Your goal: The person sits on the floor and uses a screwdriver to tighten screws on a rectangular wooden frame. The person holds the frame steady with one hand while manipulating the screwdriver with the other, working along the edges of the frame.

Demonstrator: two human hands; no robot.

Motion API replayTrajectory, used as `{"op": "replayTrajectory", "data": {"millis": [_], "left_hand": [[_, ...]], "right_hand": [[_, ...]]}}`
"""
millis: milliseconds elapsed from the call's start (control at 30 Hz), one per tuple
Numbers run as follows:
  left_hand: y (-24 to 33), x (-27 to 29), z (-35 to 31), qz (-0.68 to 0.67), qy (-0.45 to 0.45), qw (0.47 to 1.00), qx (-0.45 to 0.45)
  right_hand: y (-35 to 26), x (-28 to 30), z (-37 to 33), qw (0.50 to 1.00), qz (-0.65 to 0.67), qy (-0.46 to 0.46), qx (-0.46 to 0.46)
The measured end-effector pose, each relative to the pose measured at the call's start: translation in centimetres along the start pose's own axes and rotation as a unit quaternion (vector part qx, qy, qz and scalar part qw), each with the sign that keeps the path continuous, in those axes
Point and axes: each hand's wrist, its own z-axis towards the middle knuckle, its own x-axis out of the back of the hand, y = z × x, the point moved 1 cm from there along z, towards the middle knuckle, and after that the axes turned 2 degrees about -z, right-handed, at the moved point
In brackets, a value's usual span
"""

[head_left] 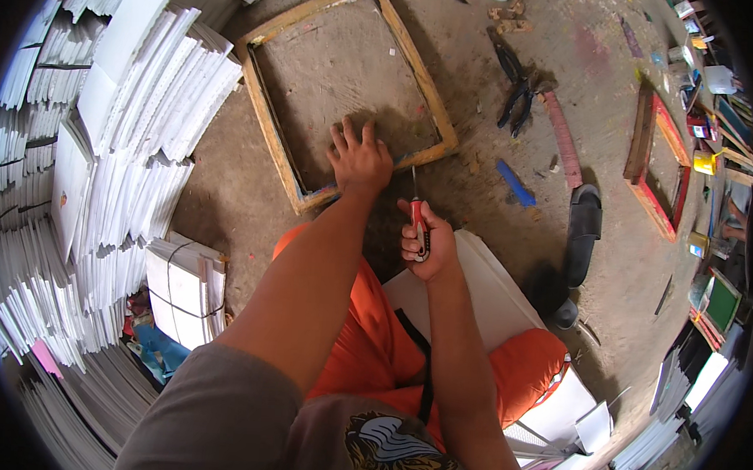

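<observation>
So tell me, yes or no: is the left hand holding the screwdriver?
No, the left hand presses flat on the wooden frame; the right hand grips the red-handled screwdriver.

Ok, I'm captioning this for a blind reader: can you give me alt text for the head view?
A person seated over a dirt floor presses the left hand on the near edge of a wooden frame, while the right hand grips a red-handled screwdriver, tip pointed at the frame. Stacks of white sheets rise at left; pliers and a black sandal lie at right.
</observation>
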Motion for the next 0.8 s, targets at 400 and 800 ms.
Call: {"op": "replayTrajectory", "data": {"millis": [400, 800], "left_hand": [[-1.1, 1.7, 2.7, -0.027, -0.189, 0.981, -0.012], [-10.1, 4.6, 2.2, 0.109, -0.29, 0.92, -0.24]], "right_hand": [[1.5, -4.3, -7.0, 0.949, -0.241, 0.169, 0.115], [3.4, -6.6, -5.5, 0.936, -0.239, 0.179, 0.187]]}}
